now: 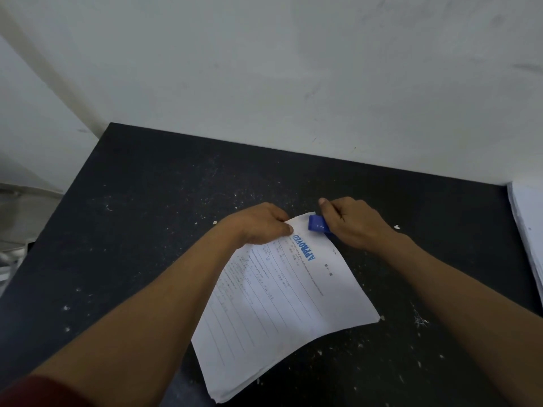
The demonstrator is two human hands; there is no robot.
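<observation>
A thin stack of printed papers [282, 306] lies slanted on the black table [141, 218], its top sheet stamped "APPROVED" in blue. My left hand [261, 224] pinches the stack's far corner between thumb and fingers. My right hand [349, 221] holds a small blue plastic tool [318, 225], which sits right at that same corner. Part of the tool is hidden under my right palm, so I cannot tell what kind of tool it is.
A second pile of white papers [529, 230] lies at the table's right edge. White specks and small scraps are scattered over the tabletop. A white wall [293, 69] runs along the table's far side. The table's left edge drops off to the floor.
</observation>
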